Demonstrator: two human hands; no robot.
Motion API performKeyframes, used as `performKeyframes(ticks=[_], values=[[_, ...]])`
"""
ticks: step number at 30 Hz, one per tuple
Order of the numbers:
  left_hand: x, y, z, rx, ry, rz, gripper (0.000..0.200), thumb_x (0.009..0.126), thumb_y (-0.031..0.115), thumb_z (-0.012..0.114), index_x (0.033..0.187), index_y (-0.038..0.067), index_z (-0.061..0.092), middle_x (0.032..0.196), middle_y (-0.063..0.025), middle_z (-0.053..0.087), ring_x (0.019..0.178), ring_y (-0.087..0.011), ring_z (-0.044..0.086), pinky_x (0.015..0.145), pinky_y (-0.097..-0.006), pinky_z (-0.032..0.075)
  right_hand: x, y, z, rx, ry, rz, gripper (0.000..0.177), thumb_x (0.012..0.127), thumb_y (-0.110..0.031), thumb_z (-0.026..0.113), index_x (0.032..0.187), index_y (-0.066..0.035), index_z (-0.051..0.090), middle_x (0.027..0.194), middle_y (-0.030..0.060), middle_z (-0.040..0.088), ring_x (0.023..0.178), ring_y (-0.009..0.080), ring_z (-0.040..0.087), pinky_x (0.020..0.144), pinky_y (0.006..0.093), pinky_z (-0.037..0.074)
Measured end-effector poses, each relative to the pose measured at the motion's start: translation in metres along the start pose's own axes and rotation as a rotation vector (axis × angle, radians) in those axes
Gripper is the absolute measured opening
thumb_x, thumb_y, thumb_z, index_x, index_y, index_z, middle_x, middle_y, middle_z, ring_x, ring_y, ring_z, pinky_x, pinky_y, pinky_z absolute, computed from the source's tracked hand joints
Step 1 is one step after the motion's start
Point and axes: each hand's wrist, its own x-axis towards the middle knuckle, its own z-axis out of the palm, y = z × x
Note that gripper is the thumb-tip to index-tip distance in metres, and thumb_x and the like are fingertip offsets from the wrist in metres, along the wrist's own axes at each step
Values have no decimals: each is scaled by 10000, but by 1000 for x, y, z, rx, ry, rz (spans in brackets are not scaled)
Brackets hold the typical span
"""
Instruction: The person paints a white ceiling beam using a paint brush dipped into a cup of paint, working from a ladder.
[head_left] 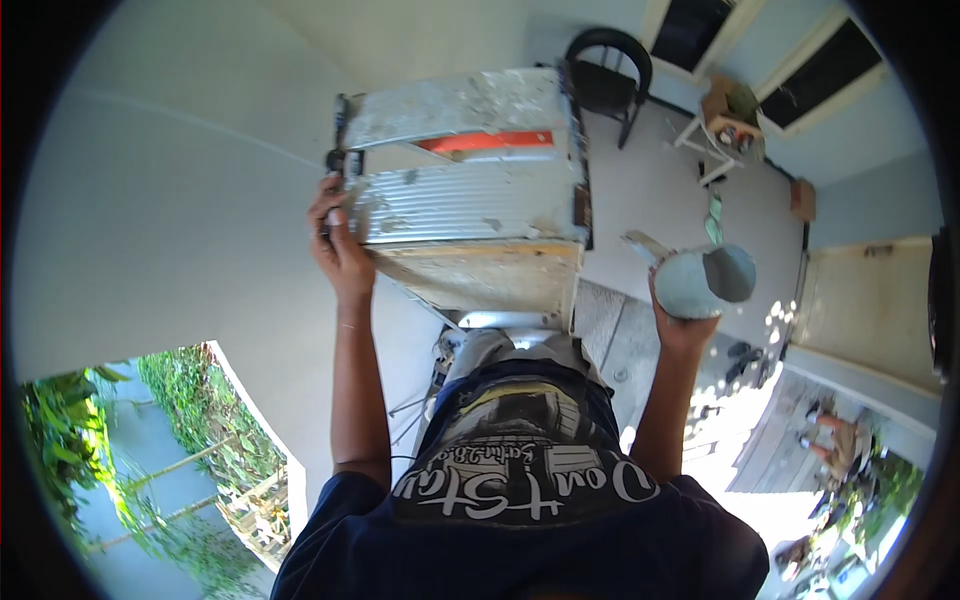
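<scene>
A worn grey metal platform (460, 205) with ridged steps and an orange strip stands in front of my body. Its left edge is in the grip of my left hand (343, 245), whose fingers curl round it. Off to the right of the platform, my right hand (685, 322) is wrapped round a pale, paint-smeared container (700, 282) with a dark opening facing right. A flat handle or blade (645, 243) sticks out at the container's upper left; whether it belongs to the container I cannot tell.
A black chair (608, 82) stands beyond the platform. Behind it to the right is a small white stand (712, 150) with a cardboard box (730, 105). A pale door (865, 310) is at right, a window opening with plants at lower left. A person (838, 440) is at lower right.
</scene>
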Motion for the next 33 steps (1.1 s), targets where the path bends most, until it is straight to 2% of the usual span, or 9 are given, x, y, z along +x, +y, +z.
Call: performKeyframes(ticks=[2, 10, 12, 13, 16, 26, 28, 31, 33], values=[[-4, 0, -2, 10, -8, -24, 241, 1074, 189, 418, 1130, 14, 574, 1366, -218, 561, 1330, -314, 490, 1148, -451, 321, -2, 4, -17, 23, -111, -4, 558, 967, -512, 515, 1332, -92, 566, 1293, 166, 625, 1241, 369, 576, 1094, 615, 405], [-9, 1, -5, 141, -58, -2, 451, 1110, 419, 310, 1204, 30, 518, 1420, -175, 519, 1350, -294, 466, 1169, -467, 335, -19, -3, -43, 136, 34, -67, 469, 1014, -480, 488, 1304, -123, 574, 1248, 158, 629, 1177, 395, 606, 1035, 629, 454], [-13, 6, -4, 163, -77, -8, 472, 1111, 426, 286, 1236, 30, 511, 1426, -168, 518, 1357, -291, 462, 1174, -468, 330, -23, -3, -64, -324, 64, -278, 456, 1015, -465, 497, 1306, -121, 570, 1255, 157, 625, 1182, 390, 606, 1033, 631, 453], [-12, 6, -5, 156, -100, -9, 472, 1111, 426, 286, 1236, 30, 511, 1426, -168, 518, 1357, -291, 462, 1174, -468, 330, -25, -9, -68, 141, 75, -101, 449, 1013, -457, 508, 1304, -120, 567, 1262, 159, 619, 1183, 386, 607, 1035, 629, 452], [-3, 1, -12, 238, -110, 13, 493, 1111, 435, 267, 1263, 32, 507, 1430, -170, 516, 1359, -290, 462, 1182, -470, 318, -30, -7, -77, 110, 70, -145, 430, 1035, -394, 440, 1306, -91, 577, 1255, 102, 644, 1169, 294, 641, 987, 508, 548], [9, -5, -20, 184, -79, -24, 544, 1099, 483, 283, 1284, 21, 502, 1438, -147, 514, 1349, -305, 464, 1174, -488, 329, -51, -5, -122, 173, 199, -234, 422, 1046, -368, 417, 1323, -90, 573, 1259, 102, 657, 1169, 304, 650, 991, 507, 551], [5, -3, -16, 200, -123, 10, 545, 1094, 492, 296, 1285, 25, 502, 1439, -148, 510, 1351, -312, 461, 1179, -498, 328, -52, -13, -138, 248, 249, -249, 443, 1019, -444, 505, 1306, -110, 553, 1255, 140, 611, 1183, 376, 601, 1032, 613, 482], [-6, 3, -7, 180, -50, -56, 551, 1080, 510, 332, 1268, 24, 514, 1413, -159, 527, 1339, -325, 471, 1180, -515, 334, -66, -20, -150, 211, 219, -285, 432, 1024, -442, 496, 1307, -120, 553, 1267, 131, 607, 1200, 378, 588, 1038, 623, 474], [-1, -3, -13, 181, -44, -41, 550, 1074, 511, 344, 1265, 26, 519, 1409, -159, 531, 1336, -329, 475, 1172, -518, 348, -66, -15, -154, 209, 219, -304, 420, 1036, -394, 450, 1305, -94, 567, 1255, 127, 634, 1166, 341, 629, 995, 550, 527]])
